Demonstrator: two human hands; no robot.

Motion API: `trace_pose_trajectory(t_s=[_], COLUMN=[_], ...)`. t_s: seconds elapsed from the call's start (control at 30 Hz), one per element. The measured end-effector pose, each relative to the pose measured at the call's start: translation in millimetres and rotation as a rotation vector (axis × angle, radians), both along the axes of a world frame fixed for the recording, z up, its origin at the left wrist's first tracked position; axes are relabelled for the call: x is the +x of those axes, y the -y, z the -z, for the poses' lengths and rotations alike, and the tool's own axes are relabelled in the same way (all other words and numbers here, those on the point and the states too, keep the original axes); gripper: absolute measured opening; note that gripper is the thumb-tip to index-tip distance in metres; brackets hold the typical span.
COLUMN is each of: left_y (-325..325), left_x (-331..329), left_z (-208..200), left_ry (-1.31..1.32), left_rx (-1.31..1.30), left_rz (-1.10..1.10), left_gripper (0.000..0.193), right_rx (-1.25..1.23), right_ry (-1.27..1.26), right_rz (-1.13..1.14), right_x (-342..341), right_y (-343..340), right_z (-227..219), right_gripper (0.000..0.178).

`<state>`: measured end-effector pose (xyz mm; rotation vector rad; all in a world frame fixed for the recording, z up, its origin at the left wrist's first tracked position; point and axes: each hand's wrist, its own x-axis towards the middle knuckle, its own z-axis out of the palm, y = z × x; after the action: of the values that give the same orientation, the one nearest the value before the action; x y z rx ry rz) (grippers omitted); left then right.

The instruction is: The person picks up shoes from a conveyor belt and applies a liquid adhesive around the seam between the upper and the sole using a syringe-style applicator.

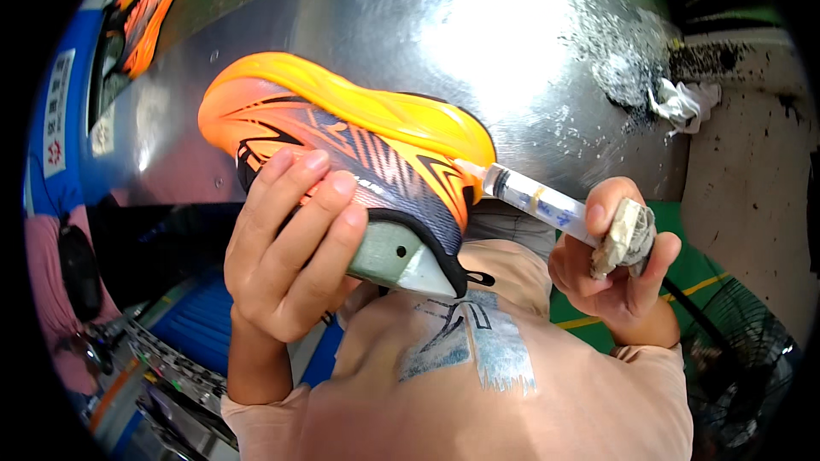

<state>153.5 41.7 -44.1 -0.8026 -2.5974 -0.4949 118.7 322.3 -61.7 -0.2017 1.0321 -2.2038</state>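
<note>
An orange and dark grey running shoe (pixel 367 145) with a thick yellow-orange sole is tipped on its side, sole facing away from me. A grey-green shoe last (pixel 389 249) fills its opening. My left hand (pixel 295 248) is closed round the shoe's near side, fingers over the upper; the thumb is hidden. In my right hand (pixel 615 260) is a clear syringe (pixel 538 202), its tip at the heel where sole meets upper. Whitish wrapping or a crusted lump (pixel 626 239) covers the syringe's plunger end, between my fingers and thumb.
A shiny metal table (pixel 342 17) lies beyond my hands, with dark residue (pixel 628 77) and a crumpled white tissue (pixel 686 105) at its right end. More orange shoes (pixel 149 17) are at the far left beside a blue panel (pixel 60 119). A black wire fan guard (pixel 743 358) stands at lower right.
</note>
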Motion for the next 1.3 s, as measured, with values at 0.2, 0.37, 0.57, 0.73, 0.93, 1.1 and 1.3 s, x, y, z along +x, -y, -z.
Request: trace_pose_trajectory(t_s=[0.2, 0.37, 0.57, 0.73, 0.93, 1.1, 1.3], left_y=[-8.5, -15.2, -37.2, -60.3, -84.9, -102.7, -102.7], left_x=[-33.1, -81.5, -108.3, -89.9, -81.8, -79.9, -83.2], left_z=[-21.1, -37.3, -50.3, -49.7, -45.9, -49.6, -49.7], left_ry=[0.113, 0.221, 0.283, 0.347, 0.348, 0.377, 0.363], left_rx=[-0.111, -0.238, -0.383, -0.29, -0.263, -0.291, -0.292], left_rz=[0.044, 0.151, 0.171, -0.103, -0.304, -0.426, -0.463], left_gripper=[0.038, 0.051, 0.04, 0.03, 0.029, 0.032, 0.038], right_rx=[-0.08, -0.041, -0.134, -0.082, 0.046, 0.077, 0.165], right_ry=[0.087, 0.118, 0.076, 0.019, 0.015, 0.031, -0.016], right_rz=[0.086, 0.276, 0.241, 0.304, 0.361, 0.438, 0.434], right_x=[4.6, 5.7, 4.0, 5.8, 12.7, 20.1, 36.1], right_y=[-6.9, 10.5, -1.1, -6.3, -4.0, 11.5, 27.6], right_z=[15.7, 14.4, 20.7, 20.3, 11.4, -0.8, -11.4], right_gripper=[0.069, 0.067, 0.066, 0.069, 0.072, 0.075, 0.077])
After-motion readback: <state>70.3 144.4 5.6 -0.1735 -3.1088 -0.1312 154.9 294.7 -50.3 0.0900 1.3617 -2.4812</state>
